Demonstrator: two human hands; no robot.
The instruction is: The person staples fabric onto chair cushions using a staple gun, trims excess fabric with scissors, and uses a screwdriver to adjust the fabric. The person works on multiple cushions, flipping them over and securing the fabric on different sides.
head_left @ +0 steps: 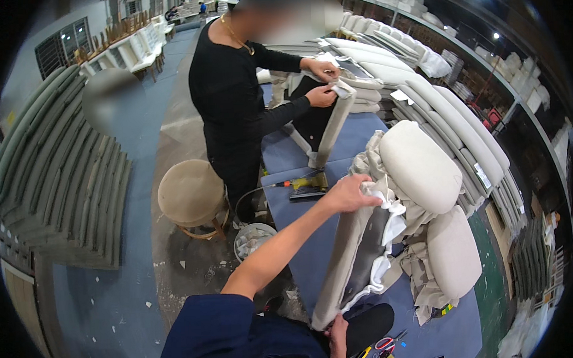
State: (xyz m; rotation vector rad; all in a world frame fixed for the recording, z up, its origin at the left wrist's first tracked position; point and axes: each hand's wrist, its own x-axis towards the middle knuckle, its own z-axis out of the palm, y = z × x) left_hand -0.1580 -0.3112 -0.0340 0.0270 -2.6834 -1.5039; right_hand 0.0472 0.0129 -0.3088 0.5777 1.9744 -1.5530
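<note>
A long upholstered cushion panel (343, 256) stands tilted on the table in front of me, with beige fabric on its side, a dark underside and ruffled white lining along one edge. My left hand (351, 194) reaches out to its far end, fingers closed on the fabric and white lining there. Close to my body, my right hand (337, 336) grips the panel's near lower corner; some of its fingers are hidden. Just right of the panel lie two rounded beige cushions, one farther off (422, 167) and one nearer (454, 252), with loose fabric gathered around them.
Across the blue table (301, 232), a co-worker in black (233, 111) handles another panel (333, 130). A staple gun (307, 184) with an air hose lies between us. Scissors (388, 344) are near me. A round stool (192, 192), scrap bucket (254, 240) and stacked cushions (59, 168) stand left.
</note>
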